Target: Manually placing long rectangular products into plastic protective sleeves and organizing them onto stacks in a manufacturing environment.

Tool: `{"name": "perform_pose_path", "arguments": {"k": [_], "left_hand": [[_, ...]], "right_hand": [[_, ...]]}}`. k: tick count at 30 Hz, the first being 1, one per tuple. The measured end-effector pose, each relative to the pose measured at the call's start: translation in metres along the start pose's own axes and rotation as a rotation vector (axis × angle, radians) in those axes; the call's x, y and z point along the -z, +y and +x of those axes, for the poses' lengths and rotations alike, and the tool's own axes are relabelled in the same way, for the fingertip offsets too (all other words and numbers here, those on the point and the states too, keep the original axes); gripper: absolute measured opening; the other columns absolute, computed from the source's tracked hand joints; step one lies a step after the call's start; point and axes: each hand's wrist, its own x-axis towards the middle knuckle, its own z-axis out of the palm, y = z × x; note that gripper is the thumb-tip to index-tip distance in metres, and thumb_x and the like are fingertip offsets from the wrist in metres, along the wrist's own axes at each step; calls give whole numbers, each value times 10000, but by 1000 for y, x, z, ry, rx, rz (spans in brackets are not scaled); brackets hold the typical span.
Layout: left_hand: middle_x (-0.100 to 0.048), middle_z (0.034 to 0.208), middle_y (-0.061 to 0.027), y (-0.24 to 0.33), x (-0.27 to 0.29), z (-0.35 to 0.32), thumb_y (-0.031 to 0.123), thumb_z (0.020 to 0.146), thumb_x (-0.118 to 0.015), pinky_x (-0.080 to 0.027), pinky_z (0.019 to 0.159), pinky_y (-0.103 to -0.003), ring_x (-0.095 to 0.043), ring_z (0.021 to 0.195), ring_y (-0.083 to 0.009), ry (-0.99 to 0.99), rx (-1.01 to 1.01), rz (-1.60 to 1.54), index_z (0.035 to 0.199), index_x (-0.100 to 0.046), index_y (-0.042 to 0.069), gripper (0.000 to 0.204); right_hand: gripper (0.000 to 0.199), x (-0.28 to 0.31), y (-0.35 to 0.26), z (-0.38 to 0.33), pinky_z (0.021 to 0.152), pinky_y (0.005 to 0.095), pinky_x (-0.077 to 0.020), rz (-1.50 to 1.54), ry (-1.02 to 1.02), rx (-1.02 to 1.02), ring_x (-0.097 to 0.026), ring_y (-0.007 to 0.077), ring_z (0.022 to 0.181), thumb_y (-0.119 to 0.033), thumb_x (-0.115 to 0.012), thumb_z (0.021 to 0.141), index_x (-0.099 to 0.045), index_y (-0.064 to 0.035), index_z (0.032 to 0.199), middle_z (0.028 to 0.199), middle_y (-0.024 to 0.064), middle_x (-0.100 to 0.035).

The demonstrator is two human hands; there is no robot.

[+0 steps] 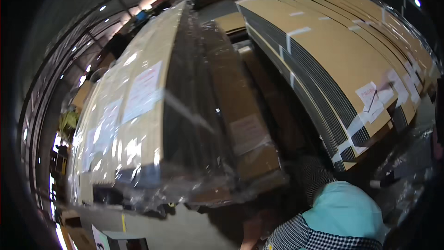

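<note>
Neither my left hand nor my right hand can be made out. Before me stands a tall stack of long pale boards or flat boxes (pixel 150 129), wrapped in clear plastic film (pixel 185 192) that hangs ragged at its lower edge. Beside it, in shadow, is a brown stack (pixel 252 162) with a pale label sheet. At the lower right a person in a teal garment (pixel 347 206) with checkered cloth around it bends down close to me. A bare arm (pixel 252 231) shows dimly beside the checkered sleeve; it seems to be that person's, and its hand is hidden.
Large flat cardboard packs (pixel 319 32) with dark layered edges and white tape are piled at the right, a dark gap separating them from the wrapped stack. A small open box (pixel 122 240) is at the lower left. Loose plastic film (pixel 402 166) lies at the right.
</note>
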Motion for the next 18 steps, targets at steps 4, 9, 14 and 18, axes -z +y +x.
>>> {"name": "perform_pose_path", "arguments": {"k": [4,9,14,18], "left_hand": [[-753,960,-121,3,14,15,22,866,-635,-547,807,-343,-713,872,-227,227,-199,258,1076,-743,47,237],[-746,913,-85,31,2,-10,29,882,-660,-541,792,-339,-699,823,-211,374,109,46,1067,-723,15,196],[-677,1041,-117,50,-18,-32,66,848,-690,-493,813,-299,-606,920,-159,448,-340,-518,1316,-568,37,484],[-653,1150,-95,59,-13,-62,40,928,-603,-447,903,-299,-575,1053,-149,551,-371,-353,1353,-523,9,433]], "right_hand": [[573,22,6,-62,1122,544,-355,-265,-138,78,-419,435,1365,-375,-598,964,-488,-67,1434,1492,229,-438],[534,69,-52,-57,1091,555,-392,-447,-202,34,-447,419,1351,-298,-634,946,-517,-93,1425,1469,221,-472],[742,72,-32,-66,1123,594,-345,-727,-320,-108,-274,448,1450,-334,-717,862,-406,-157,1512,1603,209,-256],[838,128,-81,-134,1127,575,-328,-533,-510,-187,-253,453,1445,-315,-785,789,-387,-176,1513,1617,203,-186]]}}
